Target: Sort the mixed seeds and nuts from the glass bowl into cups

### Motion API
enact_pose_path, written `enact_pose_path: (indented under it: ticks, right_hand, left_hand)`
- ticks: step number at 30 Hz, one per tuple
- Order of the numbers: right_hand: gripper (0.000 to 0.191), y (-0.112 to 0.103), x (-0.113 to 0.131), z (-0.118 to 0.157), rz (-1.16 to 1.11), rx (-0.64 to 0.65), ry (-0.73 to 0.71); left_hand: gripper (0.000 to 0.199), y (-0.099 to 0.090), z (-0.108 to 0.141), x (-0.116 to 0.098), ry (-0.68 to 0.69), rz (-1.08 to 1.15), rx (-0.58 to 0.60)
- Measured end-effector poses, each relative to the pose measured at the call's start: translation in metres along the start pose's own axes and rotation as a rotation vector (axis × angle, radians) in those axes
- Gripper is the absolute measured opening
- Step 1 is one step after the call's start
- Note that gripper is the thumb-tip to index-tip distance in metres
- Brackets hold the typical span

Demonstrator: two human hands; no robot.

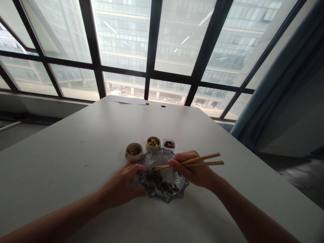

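Observation:
In my right hand (193, 168) is a pair of wooden chopsticks (202, 159), pointing left over a clear, scalloped glass bowl (181, 193). A small dark piece seems to sit at their tips, too small to make out surely. Dark, striped seeds (162, 184), which look like sunflower seeds, lie in the near and left part of the bowl. My left hand (126, 184) holds the bowl's left side, fingers at the rim and thumb lower down. Just behind the bowl stand a round bowl of brownish pieces (133, 153), a round bowl of yellowish nuts (153, 143) and a white dish of dark seeds (169, 144).
The white table (76, 162) stretches away toward large framed windows (124, 33). Sheets of paper (124, 99) lie at its far edge, near two dark round holes. A blue curtain (275, 77) hangs on the right.

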State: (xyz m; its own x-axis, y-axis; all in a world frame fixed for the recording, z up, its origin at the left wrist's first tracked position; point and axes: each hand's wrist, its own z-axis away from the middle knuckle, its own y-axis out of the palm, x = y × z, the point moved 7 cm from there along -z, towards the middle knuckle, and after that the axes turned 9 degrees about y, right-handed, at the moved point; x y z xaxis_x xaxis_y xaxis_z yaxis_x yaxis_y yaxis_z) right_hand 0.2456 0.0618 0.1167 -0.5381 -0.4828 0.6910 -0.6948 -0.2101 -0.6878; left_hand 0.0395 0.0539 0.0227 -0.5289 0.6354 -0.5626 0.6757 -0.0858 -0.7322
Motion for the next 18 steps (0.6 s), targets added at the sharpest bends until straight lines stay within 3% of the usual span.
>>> enact_pose_path:
  ticks: [7, 10, 14, 18]
  right_hand:
    - [0.047, 0.003, 0.006, 0.003, 0.038, 0.029, -0.063]
    - [0.05, 0.0, -0.004, 0.0, -0.109, 0.008, 0.053]
    - [0.054, -0.017, -0.03, -0.004, -0.417, -0.174, 0.274]
    - [0.053, -0.03, -0.034, -0.005, -0.476, -0.213, 0.297]
  left_hand:
    - [0.053, 0.001, 0.001, 0.002, 0.004, 0.0, -0.006]
    - [0.052, 0.001, 0.001, 0.002, 0.002, 0.005, 0.001]
    - [0.052, 0.001, 0.001, 0.002, -0.005, 0.004, 0.003]
    - [0.053, 0.002, 0.002, 0.003, -0.006, 0.002, 0.004]
